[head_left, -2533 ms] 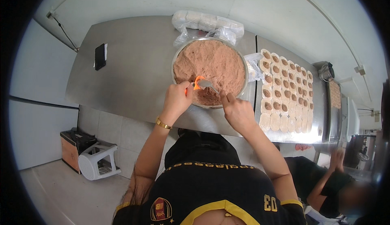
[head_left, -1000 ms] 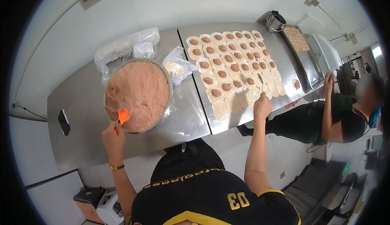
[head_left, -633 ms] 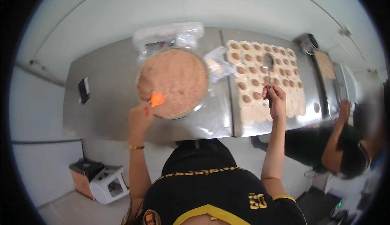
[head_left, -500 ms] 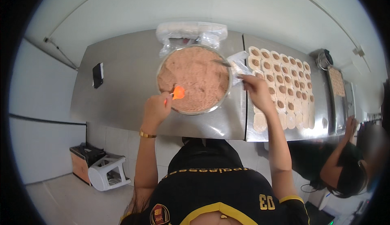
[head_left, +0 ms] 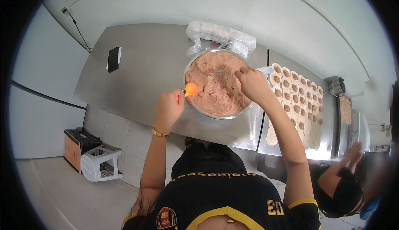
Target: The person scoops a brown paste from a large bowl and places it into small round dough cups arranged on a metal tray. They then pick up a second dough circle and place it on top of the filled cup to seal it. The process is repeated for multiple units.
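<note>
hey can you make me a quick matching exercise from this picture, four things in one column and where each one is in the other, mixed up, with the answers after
Things:
1. orange scoop
2. metal spoon
3. black phone
4. grey stool

Places:
A. on the floor
B. in the right hand
C. on the table, left of the bowl
D. in the left hand

Pairs: 1-D, 2-B, 3-C, 4-A

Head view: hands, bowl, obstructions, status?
Left hand grips orange scoop over left edge of bowl. Right hand holds metal spoon at pinkish mixture, spoon partly hidden. Wrapped bundle behind bowl, blocking neither hand.
</note>
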